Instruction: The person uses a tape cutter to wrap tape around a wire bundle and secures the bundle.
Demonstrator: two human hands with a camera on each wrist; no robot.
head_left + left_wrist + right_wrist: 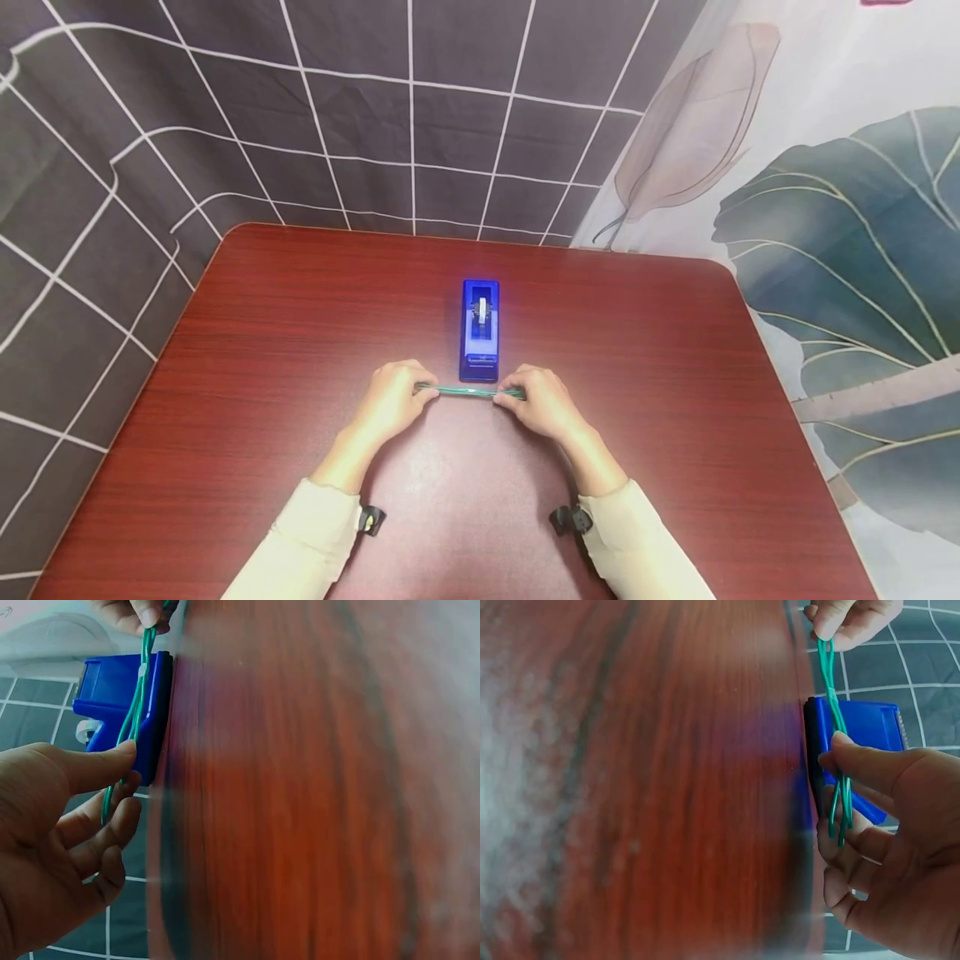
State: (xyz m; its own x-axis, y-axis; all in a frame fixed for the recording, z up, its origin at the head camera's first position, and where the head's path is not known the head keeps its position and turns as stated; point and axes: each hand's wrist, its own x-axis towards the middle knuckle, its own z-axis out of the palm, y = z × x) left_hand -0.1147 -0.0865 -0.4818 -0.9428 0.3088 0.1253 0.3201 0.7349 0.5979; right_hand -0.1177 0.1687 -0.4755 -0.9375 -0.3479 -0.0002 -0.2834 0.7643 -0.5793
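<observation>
A slim folded bundle of green wire (456, 390) is stretched sideways between both hands, just in front of a blue tape dispenser (480, 343). My left hand (395, 398) pinches one end of the bundle between thumb and index finger. At the other end, my right hand (545, 402) holds it the same way, with looped ends poking past the fingers in the right wrist view. A small whitish band of tape (142, 670) wraps the wires near the middle. The dispenser carries a tape roll (482, 311) and shows a serrated cutter (901, 726).
Everything is over a reddish-brown wooden table (300, 317) with rounded far corners. Behind it hangs a dark curtain (360, 117) with a white grid, and a leaf-patterned curtain (847, 233) hangs at the right.
</observation>
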